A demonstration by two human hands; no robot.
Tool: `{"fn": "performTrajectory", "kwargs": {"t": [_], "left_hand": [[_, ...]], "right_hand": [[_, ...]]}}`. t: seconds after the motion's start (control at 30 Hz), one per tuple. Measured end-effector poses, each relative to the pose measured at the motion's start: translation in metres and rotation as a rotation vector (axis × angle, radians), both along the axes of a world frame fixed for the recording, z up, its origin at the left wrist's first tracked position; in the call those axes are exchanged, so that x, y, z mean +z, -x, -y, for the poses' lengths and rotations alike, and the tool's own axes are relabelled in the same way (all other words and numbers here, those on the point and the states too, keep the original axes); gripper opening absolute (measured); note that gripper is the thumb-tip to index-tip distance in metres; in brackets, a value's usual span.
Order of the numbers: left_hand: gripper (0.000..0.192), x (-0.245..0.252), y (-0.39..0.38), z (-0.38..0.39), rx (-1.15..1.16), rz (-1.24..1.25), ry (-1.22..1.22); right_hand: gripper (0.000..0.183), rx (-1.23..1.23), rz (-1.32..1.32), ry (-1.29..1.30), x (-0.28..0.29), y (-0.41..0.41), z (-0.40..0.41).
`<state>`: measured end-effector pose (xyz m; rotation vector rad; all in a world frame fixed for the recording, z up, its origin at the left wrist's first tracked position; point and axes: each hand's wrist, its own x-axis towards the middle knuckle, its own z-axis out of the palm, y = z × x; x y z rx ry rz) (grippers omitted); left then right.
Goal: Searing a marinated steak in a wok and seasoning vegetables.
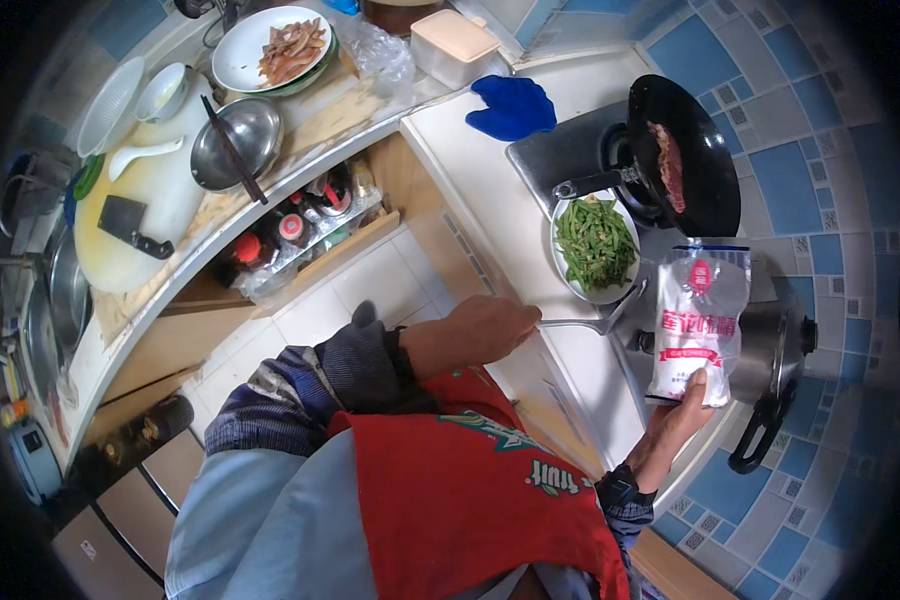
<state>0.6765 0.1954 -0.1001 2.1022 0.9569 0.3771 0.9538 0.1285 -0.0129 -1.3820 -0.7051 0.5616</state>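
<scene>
My left hand [487, 330] is closed around the handle of a metal cooking spatula [585, 324], whose head lies near the plate's lower edge. In my right hand [682, 420] is a clear and white plastic bag [696, 322] with red printing, gripped at its lower end with the thumb across the front. Just beyond the spatula sits a white plate [559, 259] heaped with sliced green vegetables [596, 244]. Past it, a black wok [709, 172] holds a reddish strip of meat [667, 166]. The bag partly covers a metal pot [765, 352] with black handles.
A blue cloth mitt [511, 109] lies by the stove [536, 154]. Leftward, the counter carries a plate of sliced meat [292, 52], a metal bowl [232, 150] with chopsticks across it, and a cleaver [131, 225] on a cutting board [105, 255]. Below, an open drawer [345, 255] holds bottles.
</scene>
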Motion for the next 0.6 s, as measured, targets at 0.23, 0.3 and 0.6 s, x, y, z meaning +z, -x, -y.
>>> {"fn": "performTrajectory", "kwargs": {"t": [0.23,0.3,0.6], "left_hand": [[0.021,-0.007,-0.001,0.003,-0.005,0.07,-0.018],[0.021,-0.009,0.001,0.002,0.009,0.08,-0.021],[0.021,-0.008,0.016,-0.001,0.072,0.062,0.011]], "right_hand": [[0.041,-0.02,0.018,0.013,-0.002,-0.003,0.001],[0.039,0.013,0.028,0.1,0.004,-0.001,-0.002],[0.035,0.075,0.049,0.073,0.002,0.025,-0.025]]}}
